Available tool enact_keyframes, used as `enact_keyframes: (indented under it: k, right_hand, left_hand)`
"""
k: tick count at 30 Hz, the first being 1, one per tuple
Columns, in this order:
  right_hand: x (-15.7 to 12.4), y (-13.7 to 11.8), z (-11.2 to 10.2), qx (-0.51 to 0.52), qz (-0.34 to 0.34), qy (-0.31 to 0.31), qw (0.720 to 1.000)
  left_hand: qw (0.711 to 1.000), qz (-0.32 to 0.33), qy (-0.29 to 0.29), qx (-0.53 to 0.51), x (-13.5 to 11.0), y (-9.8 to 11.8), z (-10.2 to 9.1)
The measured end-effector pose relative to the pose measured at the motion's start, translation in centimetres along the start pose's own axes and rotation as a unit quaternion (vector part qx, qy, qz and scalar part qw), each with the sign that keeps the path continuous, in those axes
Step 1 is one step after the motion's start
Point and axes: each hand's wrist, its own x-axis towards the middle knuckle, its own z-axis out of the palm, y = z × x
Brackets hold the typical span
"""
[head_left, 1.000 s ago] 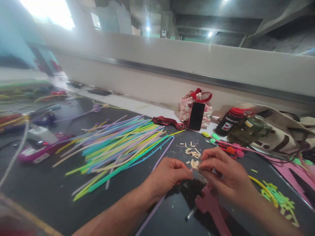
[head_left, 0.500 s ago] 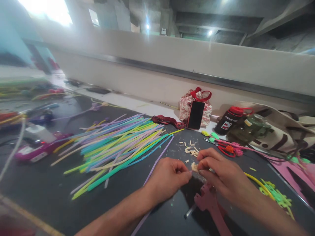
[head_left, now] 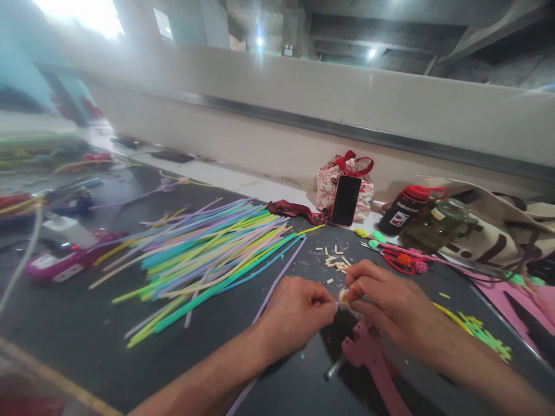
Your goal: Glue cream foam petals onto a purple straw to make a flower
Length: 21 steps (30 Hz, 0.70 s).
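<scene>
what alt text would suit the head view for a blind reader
On a dark table, the left hand and right hand pinch a small pale piece between them. Pastel sticks fan out to the left; a phone leans behind.

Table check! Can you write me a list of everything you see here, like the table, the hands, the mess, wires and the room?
Surface: dark table, dotted with tiny scraps.
Job's things: small pale piece, pinched where both hands meet; pale cut bits just beyond.
Clutter: coloured sticks fanned out on the left; phone leaning on patterned bag; red-capped bottle; red scissors; pink foam shape below the right hand.
Grippers: left hand and right hand, fingertips closed on the piece.
Cables: pale cord at far left, blurred.
Surroundings: grey wall with a metal rail; ceiling lights.
</scene>
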Motion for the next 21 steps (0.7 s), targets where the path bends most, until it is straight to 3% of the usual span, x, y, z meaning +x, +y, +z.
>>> enact_keyframes:
  k: [21]
  right_hand:
    - [0.21, 0.11, 0.55, -0.031, -0.023, 0.007, 0.999]
  left_hand:
    - [0.997, 0.052, -0.015, 0.051, 0.0, -0.52, 0.18]
